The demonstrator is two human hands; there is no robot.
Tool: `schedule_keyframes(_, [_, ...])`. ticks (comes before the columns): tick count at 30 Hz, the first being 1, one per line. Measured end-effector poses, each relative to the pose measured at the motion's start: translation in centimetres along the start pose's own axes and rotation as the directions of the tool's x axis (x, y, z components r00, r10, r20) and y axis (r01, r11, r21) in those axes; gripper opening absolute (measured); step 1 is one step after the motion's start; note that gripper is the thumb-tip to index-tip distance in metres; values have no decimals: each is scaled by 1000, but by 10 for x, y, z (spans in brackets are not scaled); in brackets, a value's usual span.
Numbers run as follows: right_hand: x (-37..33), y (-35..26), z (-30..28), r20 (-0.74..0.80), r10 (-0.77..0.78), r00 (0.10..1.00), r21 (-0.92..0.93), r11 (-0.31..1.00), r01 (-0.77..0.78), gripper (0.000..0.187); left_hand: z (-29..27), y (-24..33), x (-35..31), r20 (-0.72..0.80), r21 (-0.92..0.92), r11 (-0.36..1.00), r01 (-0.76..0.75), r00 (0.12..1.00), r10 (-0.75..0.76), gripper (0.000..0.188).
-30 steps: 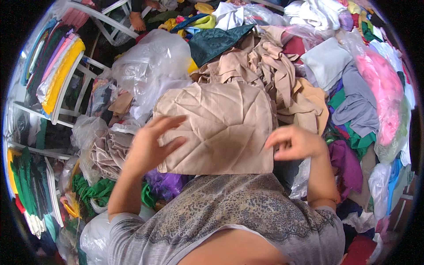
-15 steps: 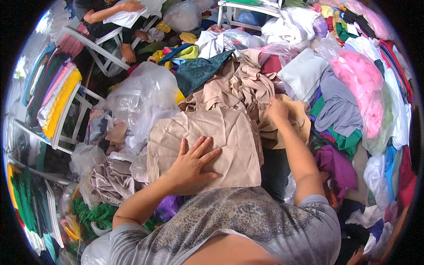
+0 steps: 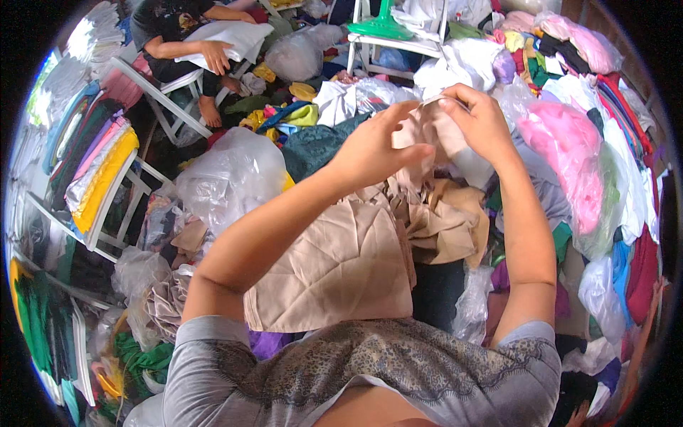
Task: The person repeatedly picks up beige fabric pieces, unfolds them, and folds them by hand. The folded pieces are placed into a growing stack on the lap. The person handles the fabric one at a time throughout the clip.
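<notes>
A beige cloth [image 3: 442, 132] hangs raised in front of me, its upper edge pinched between the thumb and fingers of my right hand [image 3: 482, 122]. Just left of it, my left hand [image 3: 373, 146] has thumb and fingers spread apart, close to the cloth with nothing seen in its grip. Across my lap lies a flat stack of folded beige cloths [image 3: 341, 263], partly covered by my left forearm. Beyond the stack, crumpled tan cloth [image 3: 452, 224] lies in a loose heap, and the raised piece hangs down toward it.
Clear plastic bags [image 3: 231, 174] lie to the left, near white upturned stools, one bearing folded cloths [image 3: 107, 181]. A person [image 3: 186, 46] sits at the far left with white cloth. A green stool [image 3: 384, 25] stands at the back. Pink bagged cloth [image 3: 562, 160] lies right.
My left hand has lifted off the folded stack. My right hand has risen from the heap with a beige cloth, and both hands are now close together higher up.
</notes>
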State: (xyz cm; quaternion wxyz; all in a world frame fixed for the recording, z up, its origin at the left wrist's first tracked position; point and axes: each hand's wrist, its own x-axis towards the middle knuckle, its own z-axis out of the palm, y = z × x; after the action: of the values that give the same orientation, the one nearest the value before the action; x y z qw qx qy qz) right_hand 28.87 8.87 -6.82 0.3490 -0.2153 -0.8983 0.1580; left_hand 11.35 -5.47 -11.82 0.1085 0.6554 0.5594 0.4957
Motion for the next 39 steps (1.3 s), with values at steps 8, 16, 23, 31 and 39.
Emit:
schedule_keyframes(8, [17, -60, -39, 208, -27, 978, -79, 996, 44, 19, -14, -24, 22, -6, 243, 970, -16, 1000, 18, 25])
schedule_keyframes(16, [43, -7, -51, 72, -74, 995, -70, 994, 79, 22, -122, -67, 22, 118, 122, 968, 217, 966, -231, 24])
schedule_keyframes(23, [64, 8, -60, 44, -24, 999, 0, 1000, 24, 26, -190, -43, 40, 73, -294, 882, 367, 929, -363, 24])
schedule_keyframes(31, [75, 11, -74, 132, -14, 991, 291, 956, -25, 20, -211, -32, 42, 65, -606, 719, 341, 922, -382, 23])
schedule_keyframes(39, [63, 28, -44, 428, 14, 904, 30, 999, -30, 20, -222, -64, 35, 42, -407, 840, 358, 926, -375, 16])
